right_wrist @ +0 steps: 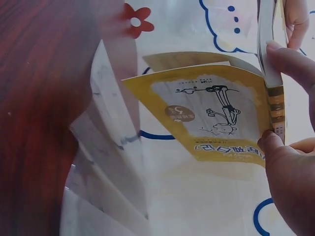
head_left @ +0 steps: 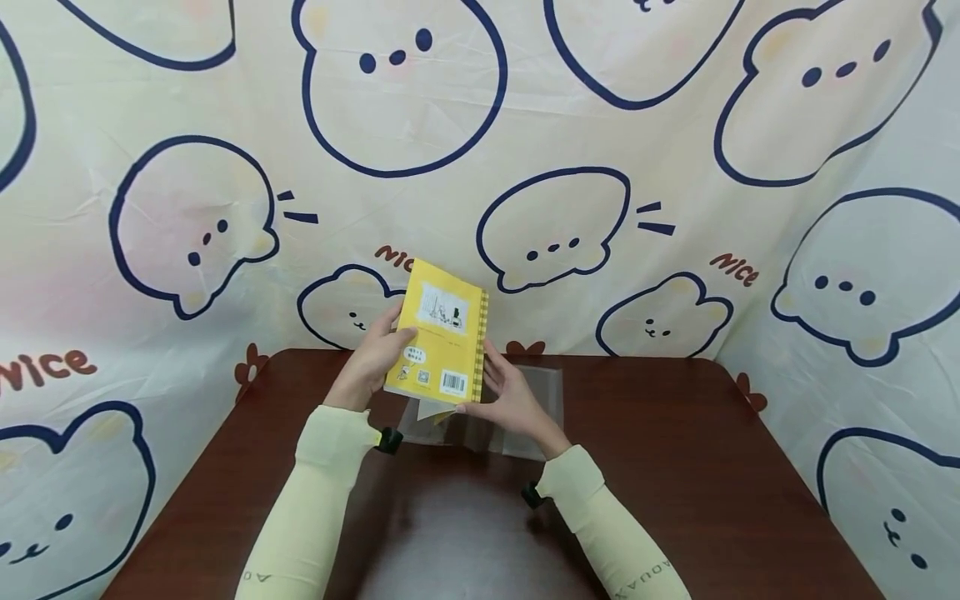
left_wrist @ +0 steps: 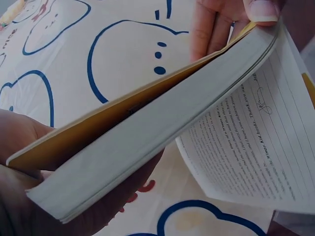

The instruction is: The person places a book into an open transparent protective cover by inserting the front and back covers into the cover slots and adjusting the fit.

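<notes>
A yellow paperback book (head_left: 444, 350) is held up above the table, its back cover toward the head camera. My left hand (head_left: 371, 358) grips its left edge, thumb lying on the back cover. At the spine's lower end, my right hand (head_left: 517, 396) pinches the book between thumb and fingers. The front cover (right_wrist: 211, 118) hangs away from the page block (left_wrist: 157, 123), as the right wrist view shows. A loose leaf with printed text (left_wrist: 236, 152) hangs open beneath the block in the left wrist view. Below the book lies a clear plastic sheet (head_left: 546, 400), partly hidden by my right hand.
The dark brown wooden table (head_left: 660, 467) extends on both sides and toward me. A cartoon-printed curtain (head_left: 555, 125) rises behind its back edge and along both sides. The plastic sheet stands up in creased folds in the right wrist view.
</notes>
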A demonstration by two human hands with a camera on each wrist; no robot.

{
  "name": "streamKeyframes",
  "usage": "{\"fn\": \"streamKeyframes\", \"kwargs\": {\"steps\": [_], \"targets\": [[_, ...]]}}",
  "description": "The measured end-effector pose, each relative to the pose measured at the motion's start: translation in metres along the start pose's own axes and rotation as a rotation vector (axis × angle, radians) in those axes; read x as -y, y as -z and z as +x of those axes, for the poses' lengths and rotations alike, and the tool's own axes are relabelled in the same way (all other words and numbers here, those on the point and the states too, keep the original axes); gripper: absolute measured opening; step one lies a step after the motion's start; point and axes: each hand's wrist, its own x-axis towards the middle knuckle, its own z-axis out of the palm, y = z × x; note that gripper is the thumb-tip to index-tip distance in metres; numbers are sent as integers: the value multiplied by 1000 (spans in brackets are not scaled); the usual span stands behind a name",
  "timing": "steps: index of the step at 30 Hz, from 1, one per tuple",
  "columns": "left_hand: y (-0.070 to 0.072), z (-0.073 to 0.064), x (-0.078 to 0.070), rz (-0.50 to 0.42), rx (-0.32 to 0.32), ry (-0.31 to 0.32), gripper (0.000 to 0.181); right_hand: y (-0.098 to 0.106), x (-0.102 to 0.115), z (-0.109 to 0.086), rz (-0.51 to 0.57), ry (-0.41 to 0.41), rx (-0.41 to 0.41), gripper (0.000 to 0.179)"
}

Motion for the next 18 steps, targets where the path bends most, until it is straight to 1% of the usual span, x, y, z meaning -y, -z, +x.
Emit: {"fn": "streamKeyframes", "kwargs": {"steps": [3,5,8,10,14,18], "targets": [[2,5,8,10,-5,21,63,-4,-6,0,-12,-34,29,116],[3,10,17,18,-7,42,63,-6,-12,-1,-20,-61,45,116],[5,19,32,25,-3,69,62,-9,-19,-2,-20,-100,58,117],[5,25,43,24,4,71,61,-10,-24,-3,-29,-129,62,117],[5,36,65,29,21,79,57,-13,-35,-5,-85,-201,80,115],[4,43,87,63,37,88,55,-17,-44,-10,-124,-277,104,114]]}}
